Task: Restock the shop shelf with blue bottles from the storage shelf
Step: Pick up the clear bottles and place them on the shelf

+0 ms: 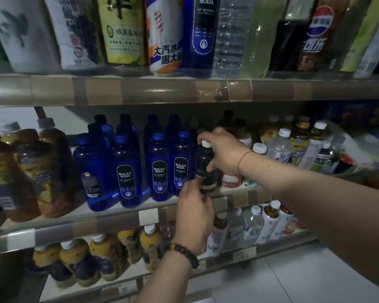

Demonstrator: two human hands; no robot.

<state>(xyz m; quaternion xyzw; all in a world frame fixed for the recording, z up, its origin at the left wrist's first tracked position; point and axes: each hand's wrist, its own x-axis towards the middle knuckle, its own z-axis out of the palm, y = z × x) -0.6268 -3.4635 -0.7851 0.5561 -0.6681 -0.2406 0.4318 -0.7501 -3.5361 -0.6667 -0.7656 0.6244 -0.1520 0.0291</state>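
Note:
Several blue Bolsa Soda bottles (127, 169) stand in rows on the middle shelf (118, 217), labels mostly facing out. Just right of them stands a dark bottle with a white cap (205, 165). My right hand (224, 152) grips that dark bottle near its neck and upper body. My left hand (195, 213) holds its lower part from the front, fingers on the label. Both hands hide most of the dark bottle's sides. A larger blue Bolsa Soda bottle (200, 33) stands on the top shelf.
Amber tea bottles (26, 171) crowd the middle shelf's left end. White-capped drinks (280, 147) fill its right side. Yellow-labelled bottles (101, 256) and pale bottles (256, 226) line the lower shelf. The top shelf holds large bottles (123, 31). Tiled floor (293, 276) lies lower right.

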